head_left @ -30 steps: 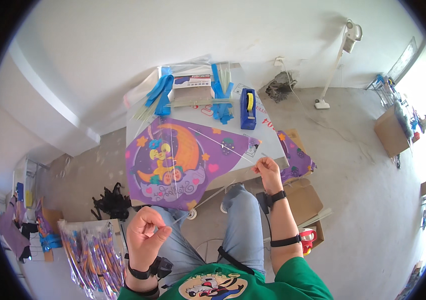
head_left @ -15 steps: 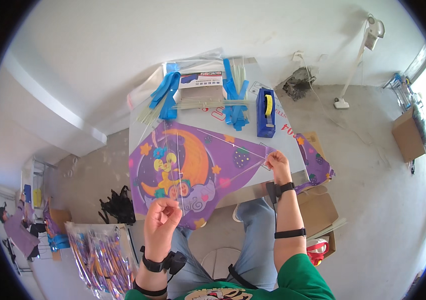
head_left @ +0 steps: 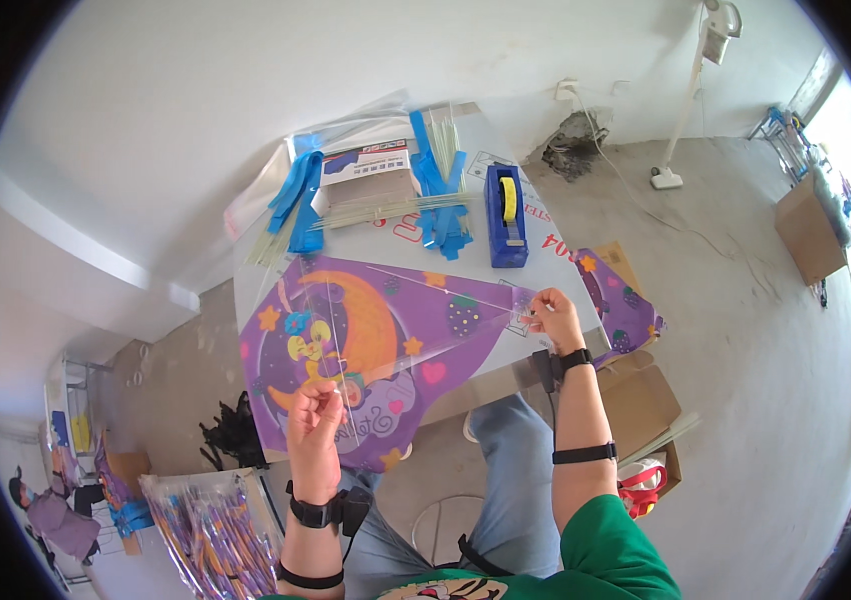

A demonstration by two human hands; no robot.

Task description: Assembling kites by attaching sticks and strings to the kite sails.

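Note:
A purple kite (head_left: 426, 350) printed with an orange moon, a yellow cartoon animal and stars lies spread on the table. Thin pale rods cross it, one lengthwise and one along its far edge. My right hand (head_left: 554, 318) is closed in a pinch at the kite's right tip. Over the lower left part of the kite, my left hand (head_left: 314, 425) is raised, thumb and fingertips pressed together. Something small and pale shows at those fingertips, too fine to name. A faint clear line or fold runs across the kite between the two hands.
On the table's far side are blue strips (head_left: 306, 200), a box (head_left: 371, 180), thin pale rods (head_left: 381, 212) and a blue tape dispenser (head_left: 508, 220). Another purple kite (head_left: 618, 300) hangs at the right edge. Packed bags (head_left: 216, 530) stand lower left; a person (head_left: 61, 515) sits beyond.
The view has shifted, moving the table slightly left in the picture. My left hand has risen a little, farther over the kite. My right hand stays at the right tip.

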